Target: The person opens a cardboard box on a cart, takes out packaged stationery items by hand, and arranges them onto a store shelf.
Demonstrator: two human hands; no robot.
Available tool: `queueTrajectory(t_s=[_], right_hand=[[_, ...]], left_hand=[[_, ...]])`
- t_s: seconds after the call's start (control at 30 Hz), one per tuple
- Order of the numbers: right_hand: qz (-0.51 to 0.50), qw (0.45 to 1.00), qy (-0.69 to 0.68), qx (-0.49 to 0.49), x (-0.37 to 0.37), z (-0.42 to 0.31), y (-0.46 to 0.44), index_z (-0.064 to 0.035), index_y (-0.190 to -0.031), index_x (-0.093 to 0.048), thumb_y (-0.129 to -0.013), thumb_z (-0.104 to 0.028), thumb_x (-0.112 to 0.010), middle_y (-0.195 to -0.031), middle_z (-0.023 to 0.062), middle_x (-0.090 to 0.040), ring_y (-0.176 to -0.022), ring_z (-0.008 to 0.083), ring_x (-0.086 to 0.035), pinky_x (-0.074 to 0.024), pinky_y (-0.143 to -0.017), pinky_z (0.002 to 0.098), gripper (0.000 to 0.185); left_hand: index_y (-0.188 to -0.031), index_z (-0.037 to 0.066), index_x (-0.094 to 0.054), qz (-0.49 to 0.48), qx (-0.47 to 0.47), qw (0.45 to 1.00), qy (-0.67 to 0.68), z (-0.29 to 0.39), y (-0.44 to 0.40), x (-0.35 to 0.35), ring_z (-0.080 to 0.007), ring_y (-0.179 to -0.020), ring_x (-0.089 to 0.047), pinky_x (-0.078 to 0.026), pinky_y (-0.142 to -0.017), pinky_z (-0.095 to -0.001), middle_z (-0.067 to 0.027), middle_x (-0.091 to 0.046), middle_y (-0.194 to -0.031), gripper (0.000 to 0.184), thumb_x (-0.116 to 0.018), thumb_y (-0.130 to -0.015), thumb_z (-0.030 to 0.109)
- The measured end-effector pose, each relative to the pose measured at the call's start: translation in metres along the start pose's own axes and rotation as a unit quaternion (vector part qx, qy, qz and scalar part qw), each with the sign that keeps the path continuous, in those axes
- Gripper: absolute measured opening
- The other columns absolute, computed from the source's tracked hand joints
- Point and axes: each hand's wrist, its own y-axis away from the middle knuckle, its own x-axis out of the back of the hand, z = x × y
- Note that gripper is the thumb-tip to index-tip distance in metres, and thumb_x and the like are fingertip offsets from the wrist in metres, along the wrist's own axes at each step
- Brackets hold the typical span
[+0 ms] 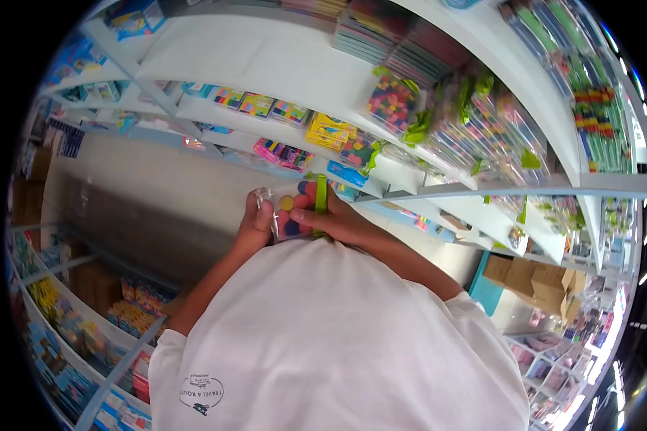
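Two bare hands meet at the center of the frame, both clamped on one clear package (289,214) filled with round pieces in pink, dark blue and yellow. The left hand (254,221) pinches the package's left edge, its thumb lying along the crinkled, shiny plastic. The right hand (332,218) grips the other side, thumb pressed across the front face and pointing left; its remaining fingers are mostly hidden behind. A bright green strip (321,194) runs up the package's right side, just beside the right hand. The package sits directly above the collar edge of a white shirt (338,337), which fills the lower middle of the frame and bears a small printed emblem (201,393) at lower left. White shelving (223,47) curves across the top, and along it, right of upper center, stands a row of packs with multicolored pieces and green tops (474,126). Nearer the hands, on the shelving above them, are yellow packs (331,131), pink packs (282,154) and a blue pack (346,174). Pale floor (129,172) spreads to the left of the hands. An open cardboard box (535,280) stands at right, and more shelved goods (133,316) show at lower left, their labels too small to read.
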Motion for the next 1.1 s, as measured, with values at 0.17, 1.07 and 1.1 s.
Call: queueTrajectory(t_s=[0.17, 1.07, 1.1], right_hand=[[0.020, 0.978, -0.199, -0.054, 0.011, 0.015, 0.011, -0.0030, -0.142, -0.036, -0.085, -0.029, -0.081, -0.123, 0.0073, -0.052, -0.114, 0.0199, -0.057, -0.0504, -0.096, 0.0310, 0.077], [0.210, 0.914, -0.347, -0.024, 0.117, 0.086, -0.038, -0.0182, -0.138, -0.042, -0.083, -0.046, -0.077, -0.134, 0.0071, -0.050, -0.121, 0.0293, -0.050, -0.0445, -0.094, 0.0571, 0.071], [0.207, 0.915, -0.346, -0.023, 0.122, 0.085, -0.042, -0.0182, -0.138, -0.042, -0.083, -0.046, -0.077, -0.134, 0.0071, -0.050, -0.121, 0.0293, -0.050, -0.0445, -0.094, 0.0571, 0.071]], left_hand=[[-0.135, 0.003, -0.042, 0.004, 0.049, 0.997, -0.058, -0.019, -0.025, -0.007, -0.0251, -0.119, -0.050, -0.039, -0.104, -0.0374, -0.0147, -0.054, -0.125, 0.070, -0.045, -0.098, 0.063], [-0.125, 0.001, -0.060, -0.063, 0.038, 0.994, -0.076, -0.020, -0.169, -0.129, -0.0183, -0.106, -0.057, -0.045, -0.088, -0.0369, -0.0119, -0.062, -0.115, 0.058, -0.053, -0.097, 0.052], [-0.139, 0.006, -0.054, -0.117, 0.046, 0.988, -0.086, -0.019, -0.175, -0.130, -0.0214, -0.118, -0.055, -0.045, -0.094, -0.0398, -0.0115, -0.059, -0.132, 0.068, -0.049, -0.097, 0.059]])
